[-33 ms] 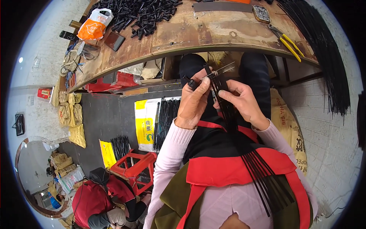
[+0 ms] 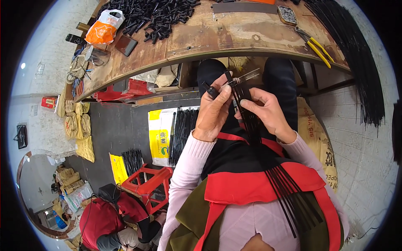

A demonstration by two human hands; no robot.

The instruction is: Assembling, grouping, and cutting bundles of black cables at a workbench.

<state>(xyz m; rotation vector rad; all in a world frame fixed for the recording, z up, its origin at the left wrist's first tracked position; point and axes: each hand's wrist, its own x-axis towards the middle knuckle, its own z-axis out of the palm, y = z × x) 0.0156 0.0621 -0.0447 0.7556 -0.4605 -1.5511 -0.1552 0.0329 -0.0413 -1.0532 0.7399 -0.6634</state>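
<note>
Through the head camera I am seeing the left hand [image 2: 211, 113] closing narrowly on the top of the black rods [image 2: 252, 129], its curled fingers also holding a black part [image 2: 212, 92]. The right hand [image 2: 266, 109] is pinching the rods just below; they are trailing across the lap. The worn wooden table [image 2: 201, 39] is curving ahead, bearing a heap of black pieces [image 2: 159, 14], pliers [image 2: 320, 52] and a tin [image 2: 287, 16]; strands [image 2: 356, 62] are hanging over its right end. A white brick wall [image 2: 360, 163] is standing at right; on the dark floor [image 2: 125, 119] at left, a co-worker [image 2: 102, 221] is bending near a red stool [image 2: 146, 184]. Printing is showing on an orange-and-white bag [image 2: 104, 28], a yellow-and-white sack [image 2: 157, 144] and a brown sack [image 2: 318, 144].
</note>
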